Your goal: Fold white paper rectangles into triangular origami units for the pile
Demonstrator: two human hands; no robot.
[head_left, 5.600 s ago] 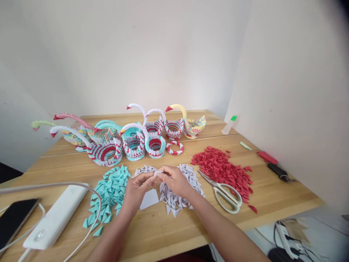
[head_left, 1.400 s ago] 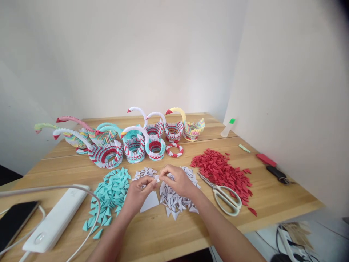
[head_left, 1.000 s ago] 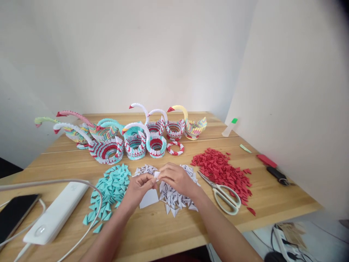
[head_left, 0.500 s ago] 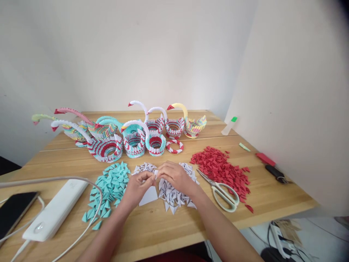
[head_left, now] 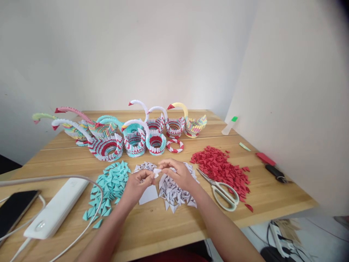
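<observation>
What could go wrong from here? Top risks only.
1. The small white paper pinched in the left hand might slip and get lost among the pale folded pieces nearby.
2. The cable loops across the teal pieces in this view; a snag could scatter them.
3. The scissors point their tips toward the pale folded pieces; the right hand might brush them swinging outward.

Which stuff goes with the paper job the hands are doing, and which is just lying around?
Probably for the job:
small white paper, pinched in the left hand
white sheet
white folded pieces
maybe the scissors, though neither hand holds them

Probably just lying around:
phone
power bank
</observation>
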